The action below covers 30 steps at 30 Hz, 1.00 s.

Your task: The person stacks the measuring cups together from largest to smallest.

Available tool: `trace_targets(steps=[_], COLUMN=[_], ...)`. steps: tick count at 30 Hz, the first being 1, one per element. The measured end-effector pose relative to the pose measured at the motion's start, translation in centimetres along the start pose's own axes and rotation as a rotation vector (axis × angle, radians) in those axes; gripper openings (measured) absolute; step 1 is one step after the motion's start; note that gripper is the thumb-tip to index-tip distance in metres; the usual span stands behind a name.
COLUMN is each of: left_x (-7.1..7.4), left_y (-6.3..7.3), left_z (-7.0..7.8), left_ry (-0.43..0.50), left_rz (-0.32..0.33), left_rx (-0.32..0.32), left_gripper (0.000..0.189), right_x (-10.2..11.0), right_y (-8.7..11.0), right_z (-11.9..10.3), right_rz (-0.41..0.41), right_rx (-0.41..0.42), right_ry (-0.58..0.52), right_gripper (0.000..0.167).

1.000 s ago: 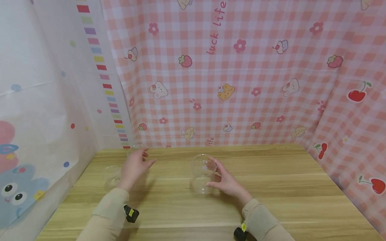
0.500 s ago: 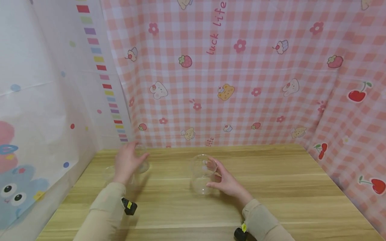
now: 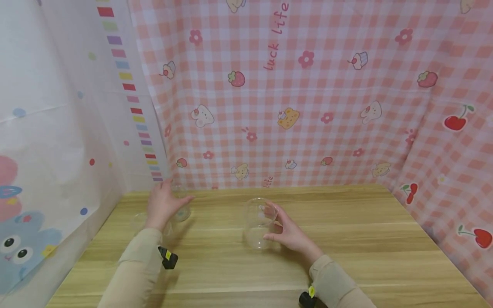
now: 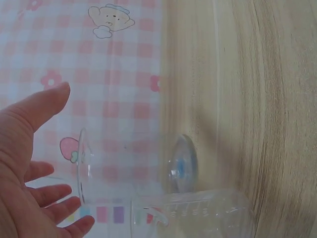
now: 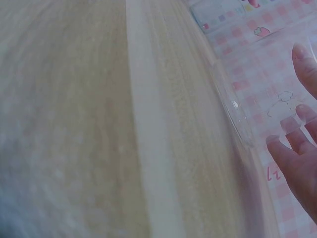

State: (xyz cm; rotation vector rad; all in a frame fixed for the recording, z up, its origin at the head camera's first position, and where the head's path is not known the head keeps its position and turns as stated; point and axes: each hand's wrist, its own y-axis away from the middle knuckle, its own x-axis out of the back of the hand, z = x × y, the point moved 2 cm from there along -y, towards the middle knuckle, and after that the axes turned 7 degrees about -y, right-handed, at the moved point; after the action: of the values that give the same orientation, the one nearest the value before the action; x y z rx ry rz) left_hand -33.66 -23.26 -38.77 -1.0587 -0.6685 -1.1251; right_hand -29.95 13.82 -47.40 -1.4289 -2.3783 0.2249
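Observation:
In the head view, my right hand holds a clear beaker upright near the middle of the table, fingers curved behind it and thumb at its front. My left hand hovers at the back left with fingers spread, beside a clear cup on the table. Its fingers stand apart from that cup in the left wrist view, where the cup's round base shows a blue mark. A clear beaker with printed graduations stands beside it, partly hidden by my left hand and wrist in the head view.
The wooden table ends at a pink checked cloth hanging behind it. A white patterned cloth hangs along the left. Both sleeves carry a small black camera, one at the left wrist.
My left hand has moved left from in front of the back cup, bringing that cup into view, then shifted slightly right. My right hand and its beaker have stayed put.

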Motion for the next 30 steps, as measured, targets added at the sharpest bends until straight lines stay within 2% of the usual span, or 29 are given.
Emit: trace_targets(steps=[11,21,26,30], left_x=[-0.8,-0.9,-1.0,-1.0], left_y=[-0.7,-1.0,-1.1,-1.2], left_z=[-0.5,-0.7,-1.0,-1.1], left_ry=[0.032,0.026,0.015,0.010], left_rz=[-0.027,-0.066,-0.093,-0.087], left_rx=[0.031,0.078,0.110,0.106], left_gripper=[0.099,0.102,0.098,0.093], right_x=[-0.1,0.0,0.0,0.0], right_y=[0.1,0.1,0.1,0.1], right_z=[-0.1,-0.1,0.0,-0.1], right_rz=[-0.009,-0.004,-0.011,-0.010], right_rx=[0.031,0.016,0.030,0.031], right_ry=[0.010,0.009,0.004,0.001], right_gripper=[0.090,0.093,0.093,0.093])
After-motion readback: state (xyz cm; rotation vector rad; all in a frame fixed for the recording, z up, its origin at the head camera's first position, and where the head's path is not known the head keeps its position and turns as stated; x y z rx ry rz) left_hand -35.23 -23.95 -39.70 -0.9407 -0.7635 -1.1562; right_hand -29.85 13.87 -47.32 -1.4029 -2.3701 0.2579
